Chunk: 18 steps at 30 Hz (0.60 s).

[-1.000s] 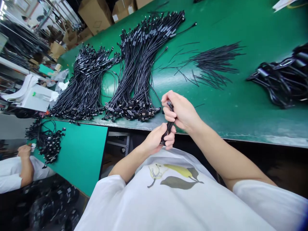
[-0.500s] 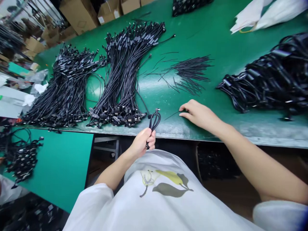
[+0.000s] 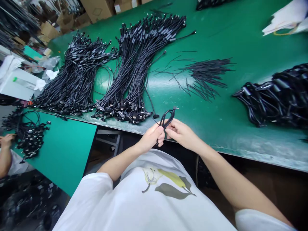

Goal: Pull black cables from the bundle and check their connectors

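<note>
My left hand (image 3: 152, 138) is closed around a coiled black cable (image 3: 168, 118), just above the bench's front edge. The cable's loops stick up out of the fist, with a metal plug at their top. My right hand (image 3: 179, 133) has its fingers bent against the right side of the coil, partly behind it. A thin black twist tie (image 3: 155, 121) pokes out left of the loops; the rest of it is hidden by the cable and fingers. Farther back on the bench lies a loose pile of similar twist ties (image 3: 209, 75).
Two big bundles of straight black cables (image 3: 69, 73) (image 3: 141, 64) lie to the left on the green bench (image 3: 240, 41). Coiled cables (image 3: 276, 96) are heaped at right. Another person's hand (image 3: 7, 140) is by cables on a lower green table (image 3: 69, 144).
My right hand has moved left with the twist tie, from the open bench to the cable coil. The left hand still grips the coil. The view has shifted somewhat.
</note>
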### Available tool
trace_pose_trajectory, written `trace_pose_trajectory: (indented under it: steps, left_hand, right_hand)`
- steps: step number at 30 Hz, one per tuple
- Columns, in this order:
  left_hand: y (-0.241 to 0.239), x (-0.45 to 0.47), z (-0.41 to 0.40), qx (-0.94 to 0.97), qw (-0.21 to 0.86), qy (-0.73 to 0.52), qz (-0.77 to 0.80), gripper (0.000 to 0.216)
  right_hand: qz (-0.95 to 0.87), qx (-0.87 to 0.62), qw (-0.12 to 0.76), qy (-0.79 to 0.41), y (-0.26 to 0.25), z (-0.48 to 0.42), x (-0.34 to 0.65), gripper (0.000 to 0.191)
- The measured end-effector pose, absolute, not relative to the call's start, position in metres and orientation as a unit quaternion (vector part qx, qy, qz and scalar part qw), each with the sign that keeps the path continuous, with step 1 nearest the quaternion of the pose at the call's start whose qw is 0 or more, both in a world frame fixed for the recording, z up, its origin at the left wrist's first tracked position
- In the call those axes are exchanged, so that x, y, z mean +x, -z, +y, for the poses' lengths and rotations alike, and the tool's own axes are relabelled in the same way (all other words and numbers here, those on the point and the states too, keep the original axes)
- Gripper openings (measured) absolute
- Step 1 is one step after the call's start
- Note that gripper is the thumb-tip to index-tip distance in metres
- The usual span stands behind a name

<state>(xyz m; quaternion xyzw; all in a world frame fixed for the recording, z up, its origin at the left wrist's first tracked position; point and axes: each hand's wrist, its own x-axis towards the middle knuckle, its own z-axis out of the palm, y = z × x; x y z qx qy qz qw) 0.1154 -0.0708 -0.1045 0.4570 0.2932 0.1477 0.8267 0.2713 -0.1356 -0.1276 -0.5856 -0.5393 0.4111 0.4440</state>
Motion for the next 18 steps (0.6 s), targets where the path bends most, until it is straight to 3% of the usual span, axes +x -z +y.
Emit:
trace_pose_trajectory:
  steps: [3, 5, 9, 11, 13, 15, 18]
  left_hand:
    - [0.110, 0.113, -0.067, 0.508, 0.794, -0.174, 0.286, 0.061]
    - [0.111, 0.112, -0.064, 0.534, 0.776, -0.178, 0.283, 0.058]
    - [0.112, 0.109, -0.061, 0.622, 0.689, -0.188, 0.320, 0.051]
    - [0.113, 0.107, -0.063, 0.652, 0.649, -0.193, 0.342, 0.051]
    - [0.117, 0.106, -0.066, 0.640, 0.674, -0.143, 0.340, 0.054]
    - [0.126, 0.108, -0.061, 0.646, 0.687, -0.069, 0.326, 0.060]
    - [0.132, 0.112, -0.044, 0.624, 0.721, -0.102, 0.283, 0.044]
  right_hand:
    - [-0.476, -0.584, 0.455, -0.474, 0.127, -0.137, 0.257, 0.026]
    - [-0.504, -0.611, 0.428, -0.434, 0.124, -0.140, 0.257, 0.024]
    - [-0.671, -0.651, 0.331, -0.129, 0.107, -0.143, 0.261, 0.022]
    - [-0.756, -0.589, 0.281, 0.049, 0.097, -0.144, 0.260, 0.024]
    - [-0.816, -0.480, 0.263, 0.185, 0.093, -0.143, 0.260, 0.031]
    - [-0.842, -0.407, 0.261, 0.241, 0.097, -0.134, 0.264, 0.040]
    - [-0.844, -0.346, 0.242, 0.332, 0.105, -0.107, 0.273, 0.042]
